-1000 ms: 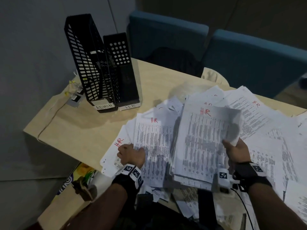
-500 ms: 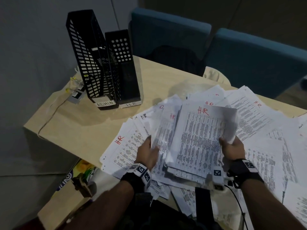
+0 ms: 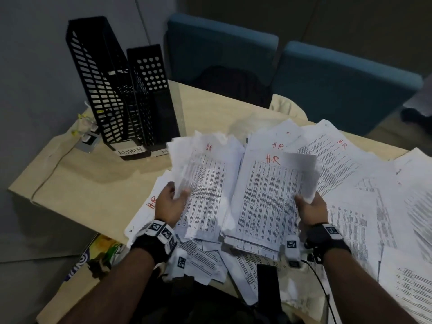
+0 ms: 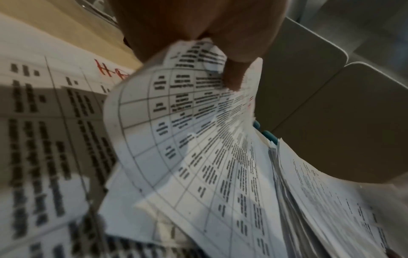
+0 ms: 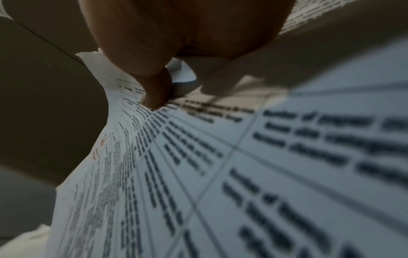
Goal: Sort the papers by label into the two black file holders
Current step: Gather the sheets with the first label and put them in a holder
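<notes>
Up near the table's near edge, the left hand (image 3: 169, 204) pinches a few sheets (image 3: 205, 183) marked H.R in red, thumb on top and fingers underneath, lifting them off the pile. The right hand (image 3: 312, 208) grips a thicker stack (image 3: 268, 197), also topped H.R, thumb pressed on its right edge; the two bundles sit side by side, edges touching or nearly so. From the left wrist, the thumb (image 4: 234, 73) curls the sheet's corner, though blur hides the fingers below. Loose papers (image 3: 364, 206) spread over the right half of the table (image 3: 93, 183). At the far left stand two black holders, touching: the taller one (image 3: 98, 85) labelled ADMIN, the shorter (image 3: 154, 90) to its right with a label half hidden by the lifted sheets. Two blue chairs (image 3: 339, 85) stand beyond the table.
</notes>
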`<control>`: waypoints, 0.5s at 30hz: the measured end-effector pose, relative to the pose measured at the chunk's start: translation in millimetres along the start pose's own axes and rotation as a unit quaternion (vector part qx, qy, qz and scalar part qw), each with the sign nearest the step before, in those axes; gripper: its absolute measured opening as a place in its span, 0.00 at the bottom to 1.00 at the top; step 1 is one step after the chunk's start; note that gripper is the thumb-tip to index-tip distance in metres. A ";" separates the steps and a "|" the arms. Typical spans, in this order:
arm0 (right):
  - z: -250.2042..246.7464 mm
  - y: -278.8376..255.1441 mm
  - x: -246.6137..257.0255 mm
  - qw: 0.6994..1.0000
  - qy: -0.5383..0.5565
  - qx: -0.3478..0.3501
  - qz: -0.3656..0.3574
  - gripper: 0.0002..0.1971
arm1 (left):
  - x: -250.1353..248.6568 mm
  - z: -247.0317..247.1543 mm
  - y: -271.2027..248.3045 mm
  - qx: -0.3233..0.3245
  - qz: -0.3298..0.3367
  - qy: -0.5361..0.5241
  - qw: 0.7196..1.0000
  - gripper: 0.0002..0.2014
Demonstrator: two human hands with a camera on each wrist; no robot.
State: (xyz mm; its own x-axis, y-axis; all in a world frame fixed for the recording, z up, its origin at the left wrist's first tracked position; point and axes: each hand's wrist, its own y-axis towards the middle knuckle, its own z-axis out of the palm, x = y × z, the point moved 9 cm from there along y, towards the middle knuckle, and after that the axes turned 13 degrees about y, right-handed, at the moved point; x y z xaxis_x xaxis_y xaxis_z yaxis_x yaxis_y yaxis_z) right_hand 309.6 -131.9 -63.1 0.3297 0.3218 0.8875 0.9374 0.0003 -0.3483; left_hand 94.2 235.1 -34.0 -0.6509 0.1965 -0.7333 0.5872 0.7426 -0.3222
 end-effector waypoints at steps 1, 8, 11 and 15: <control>1.5 -0.5 1.1 1.000 -0.001 0.006 -0.006 0.17 | 1.2 4.6 1.3 0.005 0.005 0.001 1.000 0.09; 5.1 -1.7 -0.7 1.000 -0.010 0.015 0.011 0.11 | -42.0 -50.7 20.3 -0.110 0.107 -0.013 0.988 0.09; 6.6 -5.9 -1.1 0.999 0.022 0.012 0.033 0.10 | -91.9 -84.0 27.7 -0.153 0.137 -0.058 0.977 0.09; 9.4 -7.8 -8.1 0.993 0.084 -0.012 0.080 0.12 | -157.5 -30.2 22.8 -0.035 0.189 -0.050 0.980 0.22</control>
State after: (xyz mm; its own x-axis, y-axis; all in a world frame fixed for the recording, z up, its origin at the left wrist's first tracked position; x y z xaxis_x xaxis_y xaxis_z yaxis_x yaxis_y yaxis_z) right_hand 298.5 -125.6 -70.4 0.4866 0.1529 0.8601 0.8734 -0.0622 -0.4830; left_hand 195.7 240.4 92.3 -0.3410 0.4051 -0.8483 0.7409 0.6712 0.0227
